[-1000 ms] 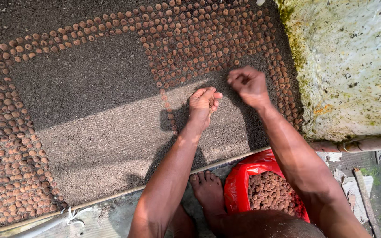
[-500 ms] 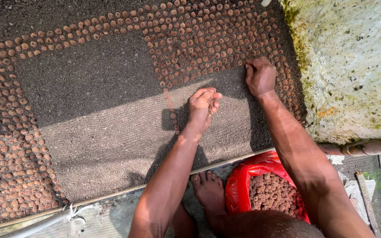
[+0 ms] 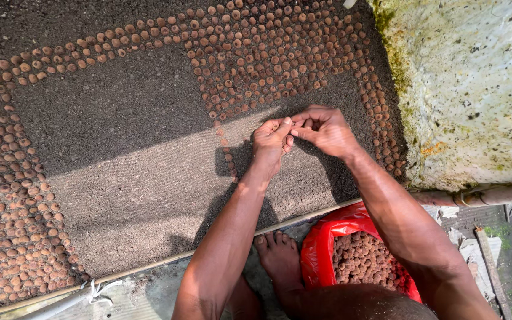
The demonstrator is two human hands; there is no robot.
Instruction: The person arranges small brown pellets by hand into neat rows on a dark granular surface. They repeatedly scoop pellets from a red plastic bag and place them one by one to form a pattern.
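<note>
My left hand (image 3: 271,142) is cupped above a bed of dark soil (image 3: 125,160), holding a few small round brown seeds. My right hand (image 3: 326,129) meets it, fingertips pinched at the left palm; whether a seed sits between those fingers is hidden. Rows of the same brown seeds (image 3: 268,59) are pressed into the soil around a bare patch, close beyond both hands.
A red plastic bag (image 3: 333,243) full of brown seeds stands at my feet, beside my bare foot (image 3: 280,261). A mossy pale wall (image 3: 475,89) rises on the right. A thin rod (image 3: 149,266) edges the bed; a rusty pipe (image 3: 481,194) runs at right.
My right hand has come back from the seed rows at the far right to the left palm. The left hand stayed almost in place.
</note>
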